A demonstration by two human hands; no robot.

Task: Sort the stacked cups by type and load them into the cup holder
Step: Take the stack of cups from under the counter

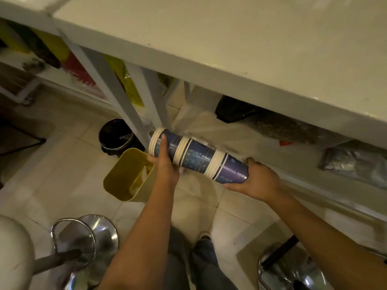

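Observation:
A long stack of blue and purple paper cups (196, 156) with cream rims lies sideways in the air below the counter's edge, in a clear plastic sleeve. My left hand (164, 162) grips the stack near its open-rim end at the left. Cupped around the purple bottom end at the right is my right hand (256, 180). A clear plastic wrap (201, 124) trails from the stack toward the shelf behind. No cup holder is in view.
A white counter (230, 49) spans the top. Under it a shelf (261, 147) holds bagged goods. On the tiled floor stand a yellow bin (123, 178) and a black bin (115, 135). Chrome stool bases (85, 237) flank my legs.

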